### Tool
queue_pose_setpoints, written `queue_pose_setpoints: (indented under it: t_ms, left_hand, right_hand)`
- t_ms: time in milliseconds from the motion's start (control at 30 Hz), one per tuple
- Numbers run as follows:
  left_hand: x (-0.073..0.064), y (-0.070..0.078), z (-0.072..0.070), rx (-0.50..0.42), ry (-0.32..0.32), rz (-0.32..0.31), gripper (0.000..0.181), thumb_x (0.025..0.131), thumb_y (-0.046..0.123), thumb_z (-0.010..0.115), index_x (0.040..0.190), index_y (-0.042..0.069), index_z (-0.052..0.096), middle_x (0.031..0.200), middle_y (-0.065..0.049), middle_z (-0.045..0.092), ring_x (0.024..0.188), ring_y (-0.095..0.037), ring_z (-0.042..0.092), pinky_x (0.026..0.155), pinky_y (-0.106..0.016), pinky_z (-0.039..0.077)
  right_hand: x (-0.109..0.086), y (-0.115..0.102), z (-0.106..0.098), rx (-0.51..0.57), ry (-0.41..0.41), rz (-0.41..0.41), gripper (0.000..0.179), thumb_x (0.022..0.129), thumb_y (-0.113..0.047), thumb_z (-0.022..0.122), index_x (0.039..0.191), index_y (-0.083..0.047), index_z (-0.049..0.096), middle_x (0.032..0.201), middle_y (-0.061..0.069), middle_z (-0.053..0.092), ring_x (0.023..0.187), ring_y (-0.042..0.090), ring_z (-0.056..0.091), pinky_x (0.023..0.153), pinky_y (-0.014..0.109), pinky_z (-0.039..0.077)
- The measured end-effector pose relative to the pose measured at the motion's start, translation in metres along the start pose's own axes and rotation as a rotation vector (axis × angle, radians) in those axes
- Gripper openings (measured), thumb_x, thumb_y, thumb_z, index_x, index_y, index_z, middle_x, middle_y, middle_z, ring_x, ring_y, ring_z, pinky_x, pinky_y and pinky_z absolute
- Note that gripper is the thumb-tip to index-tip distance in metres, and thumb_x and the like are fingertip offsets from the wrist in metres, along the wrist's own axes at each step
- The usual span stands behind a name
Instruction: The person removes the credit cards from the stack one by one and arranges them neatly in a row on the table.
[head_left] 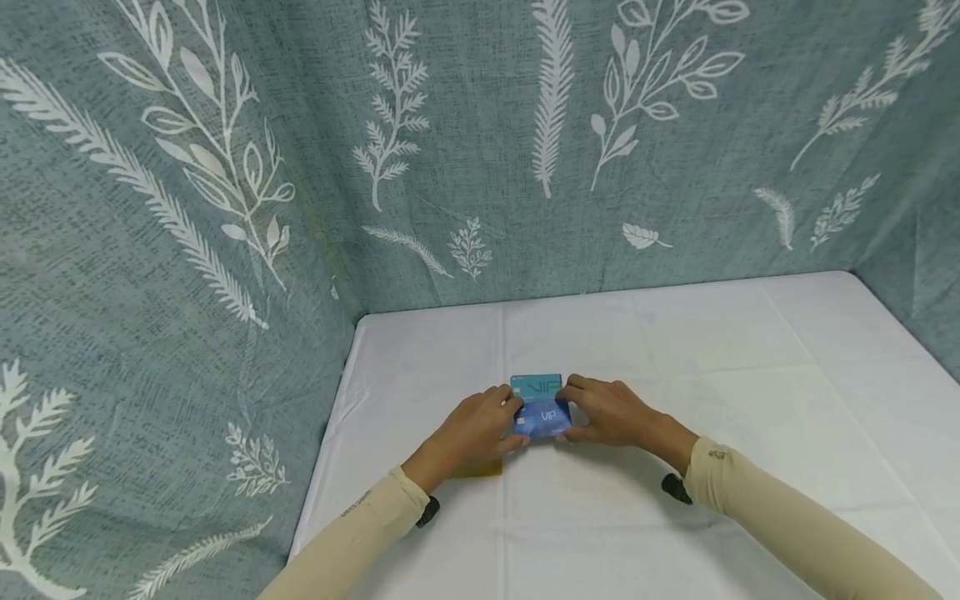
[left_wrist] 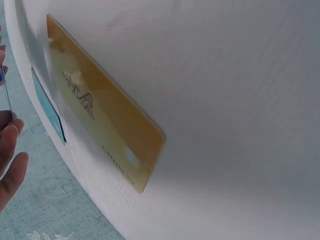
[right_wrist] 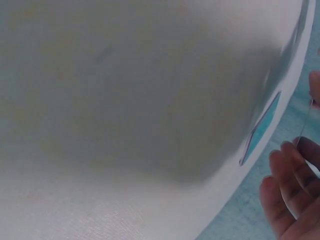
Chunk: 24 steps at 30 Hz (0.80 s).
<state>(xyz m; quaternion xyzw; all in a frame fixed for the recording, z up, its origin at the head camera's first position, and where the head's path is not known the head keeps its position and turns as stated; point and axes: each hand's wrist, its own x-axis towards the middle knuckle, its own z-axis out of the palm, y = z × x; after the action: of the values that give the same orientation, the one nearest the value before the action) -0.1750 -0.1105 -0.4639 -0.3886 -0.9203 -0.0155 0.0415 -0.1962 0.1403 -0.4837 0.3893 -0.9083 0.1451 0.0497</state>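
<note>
A blue VIP card (head_left: 543, 422) is pinched at its two short sides, between my left hand (head_left: 478, 423) and my right hand (head_left: 611, 411). From the wrist views, the held card is seen edge-on and appears lifted off the table. Just beyond it lies a teal card (head_left: 536, 386) with large lettering, partly covered by the blue one in the head view. A gold card (left_wrist: 102, 100) lies flat below my left wrist, and only part of it shows in the head view. Each wrist view shows just some fingers at its border.
A white cloth covers the table (head_left: 720, 400). Its far edge meets a blue-green curtain (head_left: 480, 150) printed with white leaves, which also hangs along the left and right. Small dark wrist devices (head_left: 676, 488) sit under both forearms.
</note>
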Motion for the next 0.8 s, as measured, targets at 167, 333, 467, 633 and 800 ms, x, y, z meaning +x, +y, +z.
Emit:
queue_pose_setpoints:
  t_ms: [167, 333, 467, 633, 800]
  left_hand:
    - [-0.0025, 0.0006, -0.0006, -0.009, 0.015, -0.007, 0.054, 0.086, 0.048, 0.064, 0.118, 0.004, 0.061, 0.105, -0.007, 0.056, 0.081, -0.012, 0.052, 0.069, -0.026, 0.049]
    - [-0.0057, 0.0022, 0.0008, -0.007, 0.013, -0.017, 0.055, 0.086, 0.048, 0.063, 0.118, 0.004, 0.061, 0.105, -0.006, 0.056, 0.08, -0.011, 0.052, 0.068, -0.026, 0.049]
    - [-0.0077, 0.0035, 0.001, 0.001, 0.021, -0.017, 0.055, 0.085, 0.049, 0.063, 0.118, 0.005, 0.062, 0.105, -0.006, 0.056, 0.08, -0.011, 0.051, 0.068, -0.025, 0.049]
    - [-0.0085, 0.0033, 0.0, 0.017, 0.041, -0.007, 0.056, 0.085, 0.049, 0.064, 0.118, 0.004, 0.062, 0.105, -0.006, 0.056, 0.08, -0.011, 0.053, 0.068, -0.026, 0.049]
    - [-0.0093, 0.0036, 0.0017, 0.013, 0.04, -0.006, 0.056, 0.085, 0.049, 0.064, 0.119, 0.004, 0.062, 0.106, -0.007, 0.057, 0.081, -0.012, 0.055, 0.069, -0.026, 0.05]
  right_hand:
    - [0.0001, 0.0004, 0.0013, 0.006, -0.004, -0.008, 0.057, 0.074, -0.052, 0.074, 0.114, -0.012, 0.063, 0.101, -0.002, 0.058, 0.069, 0.004, 0.048, 0.053, 0.02, 0.041]
    - [-0.0019, -0.0017, 0.0034, 0.018, -0.004, -0.015, 0.057, 0.074, -0.051, 0.074, 0.114, -0.012, 0.063, 0.099, -0.003, 0.058, 0.069, 0.004, 0.048, 0.053, 0.019, 0.041]
    - [-0.0029, -0.0027, 0.0051, 0.014, 0.006, -0.022, 0.058, 0.074, -0.052, 0.074, 0.114, -0.012, 0.063, 0.098, -0.004, 0.058, 0.069, 0.004, 0.047, 0.053, 0.018, 0.04]
    - [-0.0026, -0.0032, 0.0038, 0.005, 0.015, -0.034, 0.057, 0.074, -0.053, 0.073, 0.114, -0.012, 0.063, 0.098, -0.003, 0.058, 0.068, 0.004, 0.046, 0.052, 0.018, 0.039]
    - [-0.0039, -0.0038, 0.0048, 0.01, 0.012, -0.032, 0.057, 0.074, -0.053, 0.073, 0.114, -0.013, 0.063, 0.099, -0.003, 0.058, 0.069, 0.004, 0.047, 0.053, 0.018, 0.04]
